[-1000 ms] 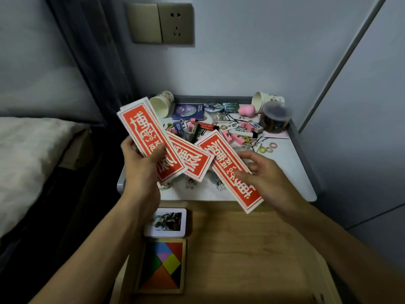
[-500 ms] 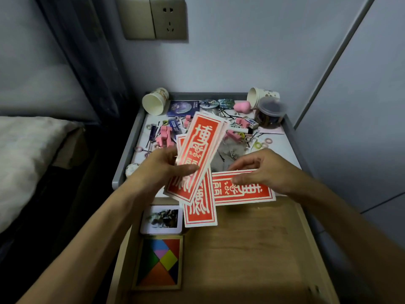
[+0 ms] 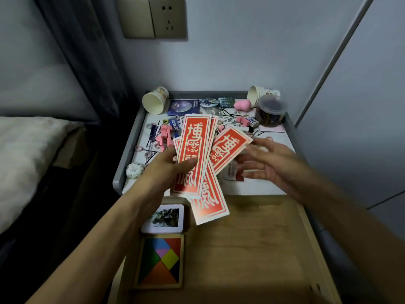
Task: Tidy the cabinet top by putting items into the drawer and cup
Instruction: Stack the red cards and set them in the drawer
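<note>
Currently, drawer: pulled open below the hands.
Cabinet top: cluttered, just behind the drawer.
Red cards: fanned above the cabinet's front edge; probably light, thin, slick and bendable; pinch the lower ends together.
Left hand: grips the fan, thumb on top.
Right hand: fingers straight, beside the rightmost card, holding nothing.

The red cards fanned in the left grip carried large cream Chinese characters in a stylised seal script, running lengthwise. The top one resembled 博; the others could not be read surely. Beyond the grip, a blue card and a white box bore print too small to read.
</note>
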